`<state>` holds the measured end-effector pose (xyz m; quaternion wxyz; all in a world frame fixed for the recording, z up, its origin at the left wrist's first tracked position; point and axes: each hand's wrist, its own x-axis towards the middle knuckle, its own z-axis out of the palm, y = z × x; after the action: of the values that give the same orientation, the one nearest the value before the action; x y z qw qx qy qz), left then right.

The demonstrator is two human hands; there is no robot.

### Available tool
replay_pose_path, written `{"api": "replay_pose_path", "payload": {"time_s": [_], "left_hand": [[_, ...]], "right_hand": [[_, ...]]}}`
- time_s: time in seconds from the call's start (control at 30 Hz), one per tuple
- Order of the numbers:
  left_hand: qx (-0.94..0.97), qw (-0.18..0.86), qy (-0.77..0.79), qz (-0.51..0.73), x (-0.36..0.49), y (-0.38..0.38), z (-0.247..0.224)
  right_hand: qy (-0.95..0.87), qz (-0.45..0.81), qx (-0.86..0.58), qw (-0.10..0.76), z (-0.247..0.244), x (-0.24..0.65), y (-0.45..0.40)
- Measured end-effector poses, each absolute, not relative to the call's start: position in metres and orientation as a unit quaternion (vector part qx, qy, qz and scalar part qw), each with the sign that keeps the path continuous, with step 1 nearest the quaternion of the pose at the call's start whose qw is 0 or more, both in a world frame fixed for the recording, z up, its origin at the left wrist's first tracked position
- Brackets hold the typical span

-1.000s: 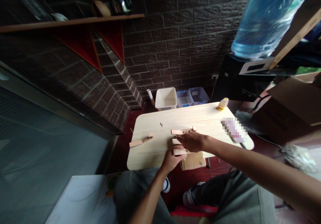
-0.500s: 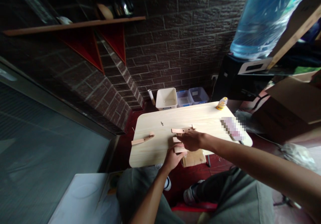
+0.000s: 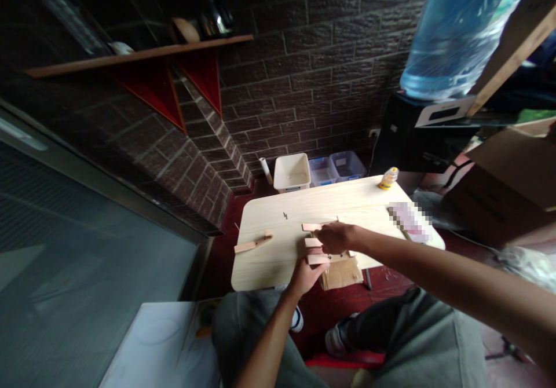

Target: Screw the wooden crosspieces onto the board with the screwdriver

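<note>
My left hand (image 3: 306, 274) is closed around the near wooden piece (image 3: 317, 259), a pale block with dark holes, at the table's front edge. Just above it, my right hand (image 3: 336, 237) has its fingers bent down over the work. Whatever sits between those fingertips is hidden. Another wooden piece (image 3: 310, 227) lies beyond my right hand, partly covered by it. Off to the left rests a separate wooden strip (image 3: 252, 244) with dark holes and a raised end. Small dark screws (image 3: 285, 215) lie behind it on the table (image 3: 269, 272).
At the table's right are a yellow-capped bottle (image 3: 388, 178) and a blurred flat object (image 3: 408, 221). A cardboard piece (image 3: 342, 274) juts out below the front edge. Behind stand a white bin (image 3: 292, 172) and blue bins (image 3: 347, 166). A water dispenser (image 3: 412, 139) is at right.
The view has shifted slightly, so everything sits a little farther right. My right hand has drawn slightly toward me, and more of the near wooden piece with its holes shows.
</note>
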<state>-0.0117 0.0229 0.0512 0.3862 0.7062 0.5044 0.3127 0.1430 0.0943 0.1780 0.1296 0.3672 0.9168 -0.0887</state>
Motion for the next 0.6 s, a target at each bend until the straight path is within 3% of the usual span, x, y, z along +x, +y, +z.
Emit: {"api": "replay_pose_path", "payload": {"time_s": [0.6], "left_hand": [[0.698,0.382,0.473,0.378,-0.012,0.02,0.025]], "right_hand": [[0.921,-0.063,0.345,0.172,0.19,0.147,0.08]]}}
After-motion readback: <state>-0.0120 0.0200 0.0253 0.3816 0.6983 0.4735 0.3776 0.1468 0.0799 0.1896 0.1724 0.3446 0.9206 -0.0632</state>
